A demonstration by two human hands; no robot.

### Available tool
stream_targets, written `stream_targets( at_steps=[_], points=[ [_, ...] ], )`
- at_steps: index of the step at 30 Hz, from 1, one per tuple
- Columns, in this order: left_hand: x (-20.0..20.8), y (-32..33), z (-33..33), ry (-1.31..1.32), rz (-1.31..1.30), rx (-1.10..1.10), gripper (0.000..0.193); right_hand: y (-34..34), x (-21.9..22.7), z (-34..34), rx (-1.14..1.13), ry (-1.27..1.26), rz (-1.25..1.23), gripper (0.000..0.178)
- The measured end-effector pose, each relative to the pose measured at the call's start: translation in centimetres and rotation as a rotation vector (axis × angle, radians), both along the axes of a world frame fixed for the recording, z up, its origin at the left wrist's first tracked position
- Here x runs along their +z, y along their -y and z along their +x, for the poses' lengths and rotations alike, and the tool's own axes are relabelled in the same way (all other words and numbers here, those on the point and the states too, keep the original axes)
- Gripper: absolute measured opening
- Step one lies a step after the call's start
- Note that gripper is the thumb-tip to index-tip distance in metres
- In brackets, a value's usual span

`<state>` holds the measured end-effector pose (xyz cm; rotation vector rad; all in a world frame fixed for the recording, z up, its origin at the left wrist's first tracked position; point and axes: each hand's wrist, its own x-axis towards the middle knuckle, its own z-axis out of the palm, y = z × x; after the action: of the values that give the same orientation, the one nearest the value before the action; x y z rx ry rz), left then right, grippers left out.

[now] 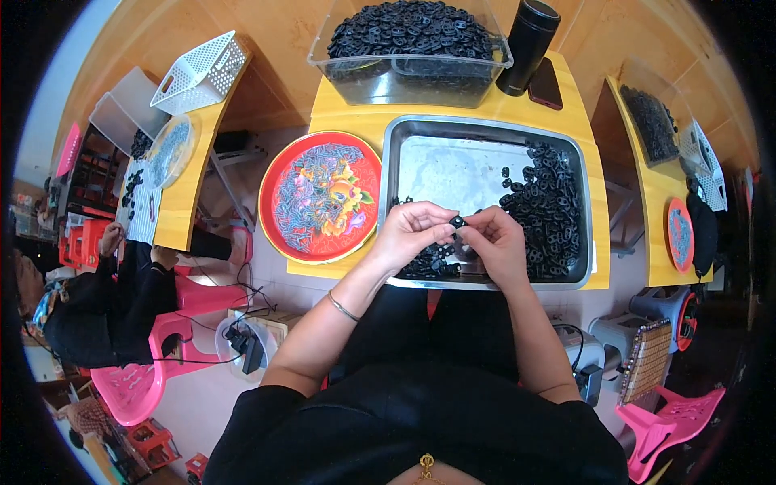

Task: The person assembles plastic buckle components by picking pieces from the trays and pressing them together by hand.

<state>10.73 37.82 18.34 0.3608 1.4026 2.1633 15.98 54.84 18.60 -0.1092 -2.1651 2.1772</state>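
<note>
Between the fingertips of my left hand [411, 236] and my right hand [496, 247] is a small black plastic piece [457, 221]. Both hands are closed in a pinch, meeting over the front of a metal tray [440, 162]. Many similar black pieces [550, 214] are heaped along the tray's right side. A smaller pile [428, 264] lies by the front edge, partly under my hands. To the left of the tray, a round red plate [275, 174] with a flower pattern holds many thin grey pin-like pieces [303, 206]. Fingers cover part of the held piece.
A clear bin [404, 85] full of black pieces stands at the back of the yellow table [339, 113]. Beside it are a black flask [529, 48] and a phone [546, 85]. At left, a person in black [105, 311] sits at another table. Pink chairs [133, 384] stand around.
</note>
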Motion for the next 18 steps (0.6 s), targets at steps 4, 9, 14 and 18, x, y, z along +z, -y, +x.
stream_targets(
  at_steps=[4, 9, 14, 18],
  points=[
    [-0.4, 0.2, -0.1, 0.009, -0.002, -0.013, 0.015, 0.6, 0.6, 0.0, 0.001, -0.013, -0.072, 0.016],
    [-0.6, 0.2, -0.3, 0.088, 0.085, -0.039, 0.016, 0.8, 1.0, -0.2, 0.048, -0.111, 0.106, 0.028],
    [0.0, 0.3, -0.4, 0.231, 0.116, -0.118, 0.029, 0.4, 0.8, 0.1, 0.094, -0.061, 0.106, 0.028],
    [0.1, 0.5, -0.5, 0.25, 0.129, -0.167, 0.032, -0.1, 0.4, 0.0, 0.139, -0.048, 0.099, 0.025]
  ],
)
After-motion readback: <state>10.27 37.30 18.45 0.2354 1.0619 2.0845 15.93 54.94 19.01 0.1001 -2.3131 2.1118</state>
